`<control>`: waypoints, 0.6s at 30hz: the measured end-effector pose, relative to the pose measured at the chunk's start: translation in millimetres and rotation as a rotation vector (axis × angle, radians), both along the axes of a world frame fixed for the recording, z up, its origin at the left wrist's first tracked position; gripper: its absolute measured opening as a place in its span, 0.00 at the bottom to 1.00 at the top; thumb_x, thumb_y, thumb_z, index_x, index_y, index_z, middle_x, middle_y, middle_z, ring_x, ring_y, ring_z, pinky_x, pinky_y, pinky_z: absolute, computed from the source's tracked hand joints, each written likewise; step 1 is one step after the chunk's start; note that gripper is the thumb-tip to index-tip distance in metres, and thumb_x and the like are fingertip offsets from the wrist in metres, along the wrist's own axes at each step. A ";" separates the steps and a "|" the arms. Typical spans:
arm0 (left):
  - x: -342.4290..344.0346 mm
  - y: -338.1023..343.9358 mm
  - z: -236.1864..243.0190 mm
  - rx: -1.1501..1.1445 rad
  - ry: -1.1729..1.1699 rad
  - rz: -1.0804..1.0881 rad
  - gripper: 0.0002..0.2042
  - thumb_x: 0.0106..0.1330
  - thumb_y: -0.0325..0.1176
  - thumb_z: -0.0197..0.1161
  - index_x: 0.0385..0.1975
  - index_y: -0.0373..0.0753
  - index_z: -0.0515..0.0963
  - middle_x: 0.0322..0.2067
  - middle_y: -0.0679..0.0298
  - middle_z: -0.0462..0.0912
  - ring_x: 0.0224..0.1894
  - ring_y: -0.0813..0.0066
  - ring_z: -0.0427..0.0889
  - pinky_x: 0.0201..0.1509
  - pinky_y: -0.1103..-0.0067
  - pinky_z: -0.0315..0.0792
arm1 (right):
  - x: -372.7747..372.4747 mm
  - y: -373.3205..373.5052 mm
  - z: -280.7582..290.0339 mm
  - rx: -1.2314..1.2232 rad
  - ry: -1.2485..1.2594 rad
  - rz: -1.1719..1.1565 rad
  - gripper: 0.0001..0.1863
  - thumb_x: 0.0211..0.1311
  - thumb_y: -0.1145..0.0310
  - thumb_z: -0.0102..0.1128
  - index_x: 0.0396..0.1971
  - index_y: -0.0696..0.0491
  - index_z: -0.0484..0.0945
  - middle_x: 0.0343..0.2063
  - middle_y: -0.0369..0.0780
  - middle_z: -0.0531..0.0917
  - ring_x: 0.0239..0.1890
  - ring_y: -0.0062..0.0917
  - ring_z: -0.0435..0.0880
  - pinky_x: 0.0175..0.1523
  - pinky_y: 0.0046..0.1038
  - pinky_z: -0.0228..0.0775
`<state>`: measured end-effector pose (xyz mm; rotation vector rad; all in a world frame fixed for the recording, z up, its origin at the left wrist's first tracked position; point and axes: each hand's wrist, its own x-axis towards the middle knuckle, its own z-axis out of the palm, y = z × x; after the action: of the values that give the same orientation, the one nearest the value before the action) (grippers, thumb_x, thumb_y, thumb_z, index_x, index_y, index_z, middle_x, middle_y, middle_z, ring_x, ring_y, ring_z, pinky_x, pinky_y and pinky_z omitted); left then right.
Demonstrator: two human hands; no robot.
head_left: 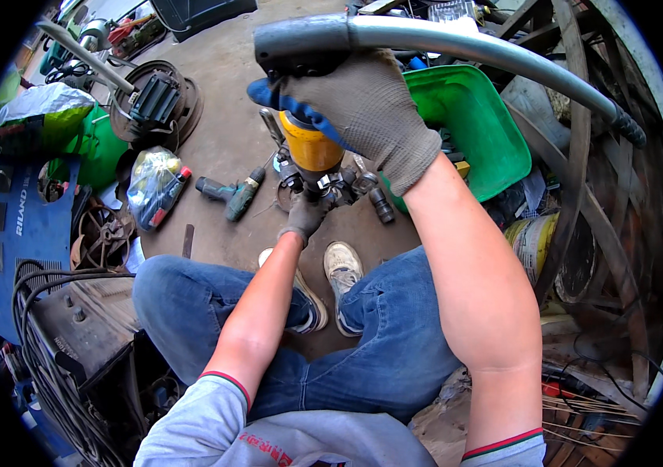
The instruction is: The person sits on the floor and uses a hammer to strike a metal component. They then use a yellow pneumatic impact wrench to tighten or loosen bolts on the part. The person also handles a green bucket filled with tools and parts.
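Observation:
Upright in front of me stands a tool with a yellow cylinder (312, 149) and several dark jointed metal arms (338, 180) at its lower end; it looks like a hydraulic puller. My right hand (374, 101), in a grey and blue glove, is closed around its top, directly under a long steel lever (456, 39) with a dark socket end. The lever reaches off to the right. Lower down, my left hand (306, 215), also gloved, is closed at the dark stem below the cylinder, its fingertips partly hidden.
A cordless drill (234, 192) and a clear plastic bag (154, 180) lie to the left. Beyond them sits a rusty round base with a post (156, 97). At right are a green tub (503, 128), metal strips and a yellow spool (532, 245). Cables (40, 350) hang at lower left.

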<state>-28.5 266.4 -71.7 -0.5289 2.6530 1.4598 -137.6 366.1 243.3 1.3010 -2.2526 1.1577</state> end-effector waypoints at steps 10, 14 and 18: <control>-6.1 -3.3 -65.4 -0.206 0.057 -0.076 0.20 0.68 0.46 0.57 0.54 0.41 0.75 0.44 0.45 0.84 0.50 0.44 0.81 0.51 0.59 0.74 | 18.7 -7.5 24.0 0.179 -0.382 0.014 0.18 0.59 0.51 0.67 0.41 0.48 0.85 0.33 0.40 0.88 0.36 0.34 0.88 0.45 0.33 0.80; -4.6 -6.5 -66.3 -0.177 -0.006 -0.105 0.22 0.67 0.48 0.59 0.56 0.42 0.73 0.47 0.47 0.84 0.52 0.43 0.80 0.54 0.60 0.73 | 20.7 -15.3 24.2 0.187 -0.279 -0.021 0.22 0.55 0.48 0.68 0.40 0.50 0.85 0.31 0.43 0.87 0.36 0.36 0.87 0.45 0.35 0.79; -2.2 -18.3 -49.7 -0.002 -0.164 0.139 0.10 0.67 0.30 0.58 0.46 0.37 0.78 0.38 0.57 0.85 0.41 0.65 0.83 0.44 0.70 0.76 | 10.4 -13.5 18.5 0.104 -0.429 -0.008 0.24 0.56 0.44 0.68 0.39 0.50 0.85 0.32 0.43 0.87 0.35 0.35 0.87 0.45 0.34 0.79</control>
<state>-30.7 248.2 -121.4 -0.8110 2.5357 1.3804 -127.3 352.5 261.8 1.1636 -2.6445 1.4482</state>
